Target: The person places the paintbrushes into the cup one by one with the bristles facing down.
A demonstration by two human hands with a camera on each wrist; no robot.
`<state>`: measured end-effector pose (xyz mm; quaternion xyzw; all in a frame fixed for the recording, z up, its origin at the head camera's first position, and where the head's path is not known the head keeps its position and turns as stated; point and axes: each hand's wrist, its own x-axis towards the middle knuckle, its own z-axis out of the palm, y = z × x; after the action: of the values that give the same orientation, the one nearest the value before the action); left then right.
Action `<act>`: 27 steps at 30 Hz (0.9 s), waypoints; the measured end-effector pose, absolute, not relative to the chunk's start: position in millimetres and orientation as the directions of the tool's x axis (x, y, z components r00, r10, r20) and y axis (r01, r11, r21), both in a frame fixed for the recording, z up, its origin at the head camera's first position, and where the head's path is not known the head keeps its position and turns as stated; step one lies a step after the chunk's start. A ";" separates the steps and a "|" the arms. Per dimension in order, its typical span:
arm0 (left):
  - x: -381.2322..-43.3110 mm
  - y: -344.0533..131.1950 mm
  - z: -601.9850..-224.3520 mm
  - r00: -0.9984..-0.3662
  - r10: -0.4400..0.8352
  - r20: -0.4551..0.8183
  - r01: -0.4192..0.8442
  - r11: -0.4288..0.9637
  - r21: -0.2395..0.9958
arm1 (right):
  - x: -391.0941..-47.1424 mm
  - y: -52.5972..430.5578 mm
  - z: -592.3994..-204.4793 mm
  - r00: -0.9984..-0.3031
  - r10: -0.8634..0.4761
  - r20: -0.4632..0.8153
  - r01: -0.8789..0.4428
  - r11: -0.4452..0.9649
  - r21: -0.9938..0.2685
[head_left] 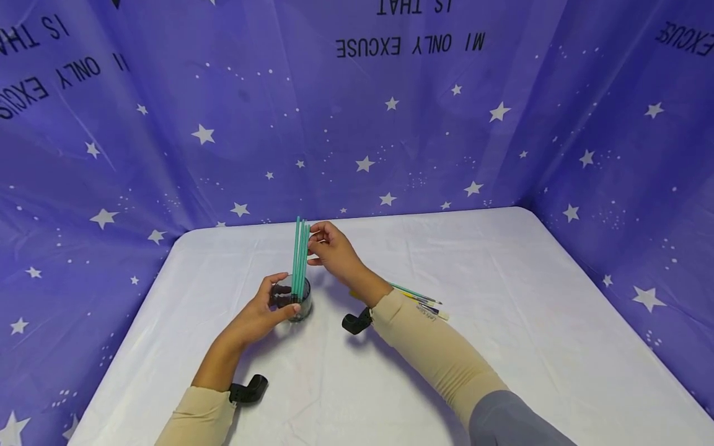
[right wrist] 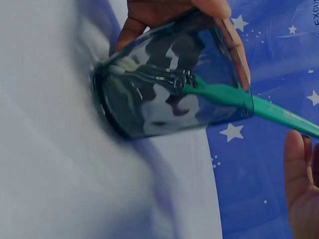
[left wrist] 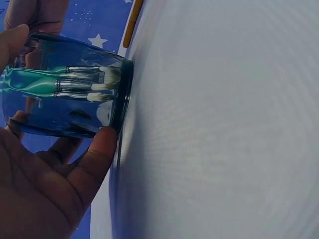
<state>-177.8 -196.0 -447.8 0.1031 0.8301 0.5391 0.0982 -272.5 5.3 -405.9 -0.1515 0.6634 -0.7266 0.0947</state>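
My left hand [head_left: 258, 319] holds a clear dark-tinted glass [head_left: 304, 308] by its side, thumb across the near wall and fingers behind. Several paintbrushes with green handles [head_left: 300, 257] stand in it, handles up. Through the glass, the left wrist view shows their pale bristles [left wrist: 99, 86] near the base. The glass's base is right at the white tabletop. Beside the upper handles is my right hand [head_left: 338, 253], fingers spread and fingertips close to them. In the right wrist view, one extended finger [right wrist: 295, 164] lies just below a green handle.
Further brushes [head_left: 419, 297] lie on the white-covered table [head_left: 502, 297], partly hidden behind the right forearm. A yellow handle [left wrist: 131, 26] shows in the left wrist view. Purple star-printed cloth [head_left: 312, 124] hangs around the table's back and sides.
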 end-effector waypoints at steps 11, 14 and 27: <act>-174.5 -195.5 -449.4 -0.958 0.283 -0.047 0.074 0.403 0.912 | -282.4 36.9 -419.4 -0.883 -0.469 0.020 -0.119 0.182 -0.976; -174.4 -195.6 -450.9 -0.959 0.279 -0.055 0.069 0.416 0.907 | -287.7 51.7 -423.1 -0.888 -0.460 -0.007 -0.108 0.223 -0.969; -175.5 -196.7 -447.2 -0.958 0.283 -0.044 0.081 0.416 0.906 | -300.5 109.1 -424.1 -0.871 -0.463 -0.164 -0.088 0.476 -0.875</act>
<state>-175.5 -196.7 -447.2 0.1089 0.8361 0.5292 0.0950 -300.5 109.1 -424.1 -0.1645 0.8370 -0.4850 0.1930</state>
